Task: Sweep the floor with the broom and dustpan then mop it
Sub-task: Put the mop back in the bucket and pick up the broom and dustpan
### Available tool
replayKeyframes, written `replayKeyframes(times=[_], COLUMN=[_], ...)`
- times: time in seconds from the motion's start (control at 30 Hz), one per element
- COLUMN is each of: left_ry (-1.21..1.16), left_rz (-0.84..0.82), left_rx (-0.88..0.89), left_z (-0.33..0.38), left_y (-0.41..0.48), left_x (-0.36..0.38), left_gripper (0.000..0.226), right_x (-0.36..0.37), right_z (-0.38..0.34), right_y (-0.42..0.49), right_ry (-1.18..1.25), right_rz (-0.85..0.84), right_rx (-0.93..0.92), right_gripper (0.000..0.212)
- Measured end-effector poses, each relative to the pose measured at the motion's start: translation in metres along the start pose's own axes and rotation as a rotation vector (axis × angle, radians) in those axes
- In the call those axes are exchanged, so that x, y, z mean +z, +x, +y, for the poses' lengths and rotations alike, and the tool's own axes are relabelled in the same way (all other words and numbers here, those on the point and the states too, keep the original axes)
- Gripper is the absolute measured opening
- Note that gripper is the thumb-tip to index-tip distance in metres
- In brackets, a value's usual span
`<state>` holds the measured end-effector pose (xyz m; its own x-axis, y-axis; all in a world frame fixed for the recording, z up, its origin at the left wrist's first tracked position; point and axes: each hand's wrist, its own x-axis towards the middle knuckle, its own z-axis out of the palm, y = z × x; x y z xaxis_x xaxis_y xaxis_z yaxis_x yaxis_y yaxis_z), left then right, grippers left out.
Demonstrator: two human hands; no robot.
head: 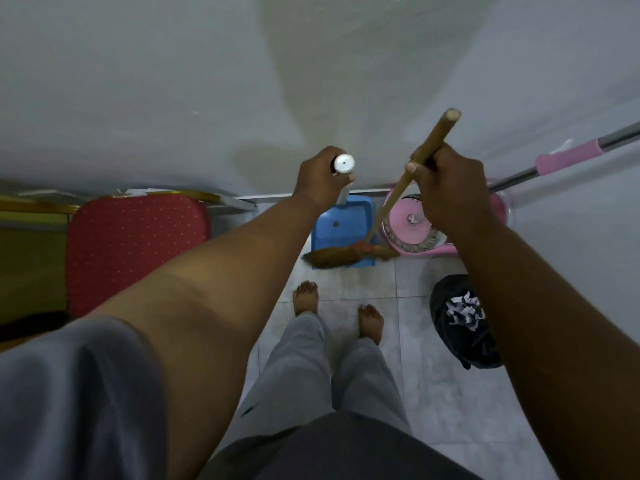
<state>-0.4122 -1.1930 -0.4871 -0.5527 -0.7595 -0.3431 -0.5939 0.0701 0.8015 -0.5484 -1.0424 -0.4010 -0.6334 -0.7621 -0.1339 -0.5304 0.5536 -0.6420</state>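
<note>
My left hand (320,176) grips the white upright handle of the blue dustpan (341,225), whose tray stands on the floor by the wall. My right hand (446,183) holds the wooden shaft of the broom (349,256) near its top end. The brown bristles lie across the dustpan's front lip. A pink mop bucket (412,228) sits right of the dustpan. The mop's pink and metal handle (568,155) leans against the right wall.
A red padded chair (136,247) stands to the left against the wall. A black bag (462,322) with scraps of paper lies on the tiled floor (433,386) at the right. My bare feet stand just behind the dustpan.
</note>
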Motion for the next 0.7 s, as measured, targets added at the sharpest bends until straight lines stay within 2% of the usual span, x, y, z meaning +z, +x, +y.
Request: replayKeyframes(times=[0.37, 0.57, 0.7], left_ry=[-0.027, -0.047, -0.011], left_rz=[0.037, 0.036, -0.029], left_rx=[-0.059, -0.107, -0.108], left_z=[-0.011, -0.011, -0.007], left_y=[0.042, 0.055, 0.059], left_x=[0.010, 0.013, 0.014], left_gripper=[0.033, 0.038, 0.042], right_x=[0.046, 0.065, 0.073], right_z=[0.004, 0.007, 0.011], right_y=[0.043, 0.060, 0.069], right_ry=[-0.026, -0.048, -0.060], right_rz=[-0.070, -0.094, -0.093], right_rx=[-0.001, 0.064, 0.182], right_gripper=[0.021, 0.022, 0.025])
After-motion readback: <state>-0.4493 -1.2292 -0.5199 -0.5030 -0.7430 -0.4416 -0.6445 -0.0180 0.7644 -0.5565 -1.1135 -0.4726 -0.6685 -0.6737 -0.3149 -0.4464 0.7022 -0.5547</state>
